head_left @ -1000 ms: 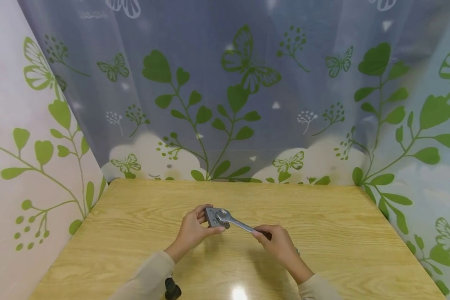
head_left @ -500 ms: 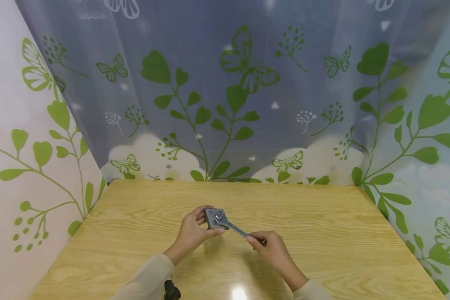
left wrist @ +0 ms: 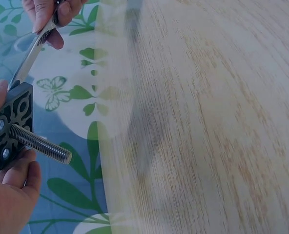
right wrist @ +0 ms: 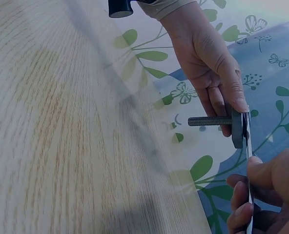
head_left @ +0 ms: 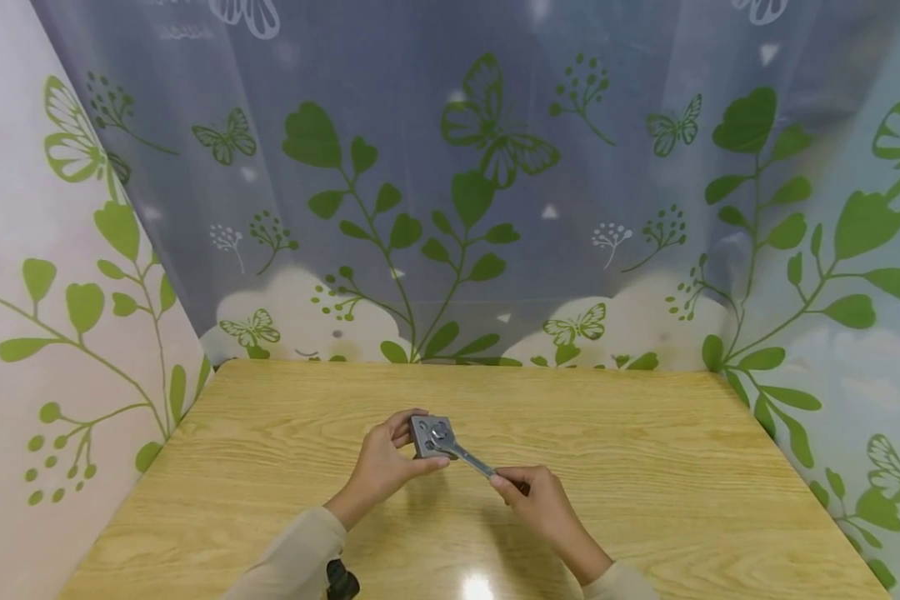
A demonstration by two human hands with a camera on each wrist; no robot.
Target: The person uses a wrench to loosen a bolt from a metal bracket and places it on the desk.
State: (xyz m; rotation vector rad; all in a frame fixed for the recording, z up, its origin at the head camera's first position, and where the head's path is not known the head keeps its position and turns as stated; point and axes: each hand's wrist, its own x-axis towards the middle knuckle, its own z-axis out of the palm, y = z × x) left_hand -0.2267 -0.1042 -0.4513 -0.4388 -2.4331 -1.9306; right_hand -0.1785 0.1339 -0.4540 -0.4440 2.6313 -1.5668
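My left hand (head_left: 381, 463) grips a small square grey plate (head_left: 417, 435) by its edges, thumb at the near edge and fingers at the far one, above the table. In the left wrist view a threaded bolt (left wrist: 43, 143) sticks out from the plate's ribbed back. On the front face, the head of a metal wrench (head_left: 474, 462) sits at the bolt's head. My right hand (head_left: 538, 503) pinches the wrench's handle between thumb and fingers, down and to the right of the plate; its palm hides the handle's end.
A wood-grain table (head_left: 300, 417) lies under both hands. Curtains (head_left: 607, 217) printed with green leaves and butterflies close off the back and sides. A dark wrist device (head_left: 342, 581) shows by the left sleeve.
The wrench's head has come into line with the bolt head on the plate. My right hand has swung slightly down and left with the handle; my left hand holds nearly still.
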